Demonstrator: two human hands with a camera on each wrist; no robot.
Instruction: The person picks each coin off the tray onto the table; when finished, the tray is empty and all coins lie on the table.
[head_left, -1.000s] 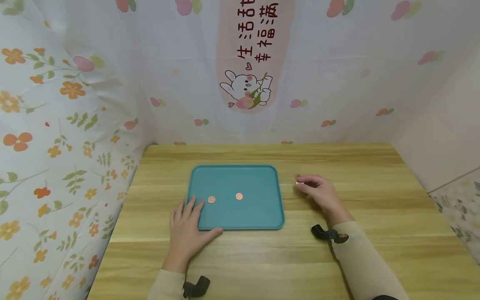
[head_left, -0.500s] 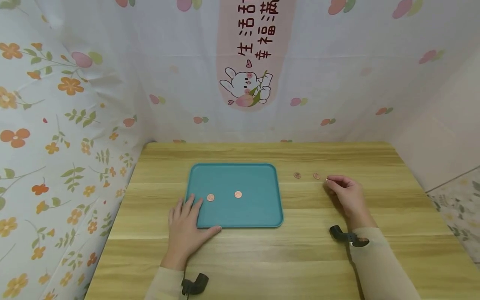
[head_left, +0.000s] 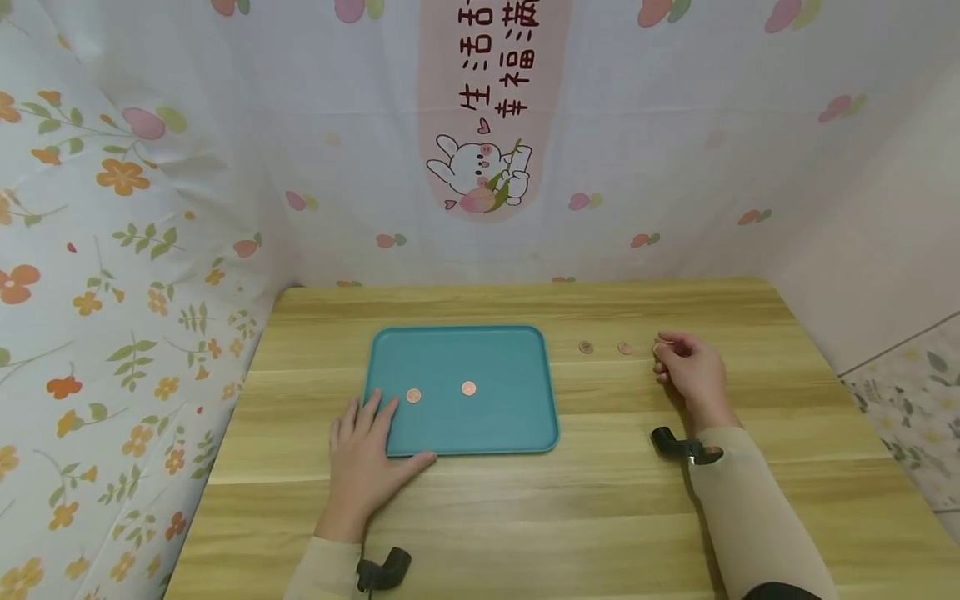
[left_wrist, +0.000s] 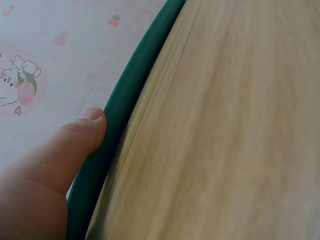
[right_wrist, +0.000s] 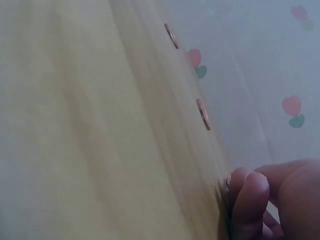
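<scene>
My left hand (head_left: 363,467) rests with spread fingers over the near left corner of a blue-green tray (head_left: 480,433). In the left wrist view its thumb (left_wrist: 75,140) lies against the tray's rim (left_wrist: 117,120). Two copper coins lie flat in the tray, a left coin (head_left: 413,396) and a right coin (head_left: 468,388). To the right of the tray, my right hand (head_left: 693,371) pinches another copper coin (right_wrist: 228,180) between thumb and fingertips, close over the table. Most of that coin is hidden by the fingers.
Two more copper coins, one nearer the tray (head_left: 587,347) and one nearer my right hand (head_left: 625,348), lie in a row on the wooden table (head_left: 510,525). A printed cloth (head_left: 337,167) hangs behind the table's back edge.
My right hand has moved right, away from the tray, then slightly farther back, bringing the two coins on the table into view. My left hand stays on the tray.
</scene>
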